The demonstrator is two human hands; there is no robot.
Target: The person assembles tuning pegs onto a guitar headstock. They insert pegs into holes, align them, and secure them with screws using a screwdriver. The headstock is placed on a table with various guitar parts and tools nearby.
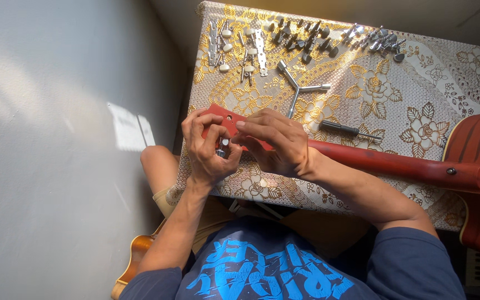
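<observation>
- Tabletop: covered in a gold and white floral cloth; its left edge runs just beside a pale wall, its near edge lies against the seated person's knees.
- Red guitar: lies across the near part of the tabletop, neck pointing left, body overhanging the right edge; the headstock reaches almost to the left edge.
- Open room: a bare stretch of cloth right of centre, between the neck and the far row of parts; little free space around the headstock.
- Left hand: held palm toward the person, fingers curled closed around a small silver tuning peg, pressed against the near side of the headstock.
- Right hand: forearm resting along the neck, wrist bent, fingers closed on the headstock from above, forefinger and thumb pinching its face.
- Three-armed metal wrench: flat on the cloth just beyond the hands.
- Dark-handled screwdriver: lies beside the neck, on its far side.
- Loose tuning pegs: scattered along the far edge.
- Pegs mounted on metal strips: at the far left corner.
- Second, amber-coloured instrument: partly seen below the person's left elbow.
</observation>
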